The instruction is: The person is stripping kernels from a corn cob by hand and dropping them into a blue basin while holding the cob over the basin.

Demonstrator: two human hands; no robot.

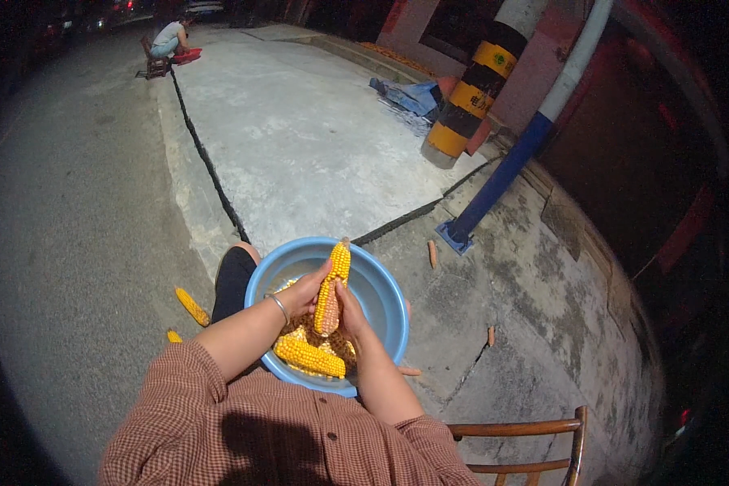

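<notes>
Both my hands hold one ear of yellow corn over a blue plastic basin. My left hand grips its left side, a metal bangle on that wrist. On the right side of the ear is my right hand, its thumb against the kernels at mid-length. The lower right of this ear is stripped to the bare pinkish cob; kernels still cover its top and left edge. Below my hands, a full corn ear lies in the basin on loose kernels. My forearms hide part of the basin.
Two corn ears lie on the asphalt at left. Bare cobs are scattered on the concrete at right. A blue-based pole and a striped utility pole stand ahead. A wooden chair is at lower right. Another person sits far off.
</notes>
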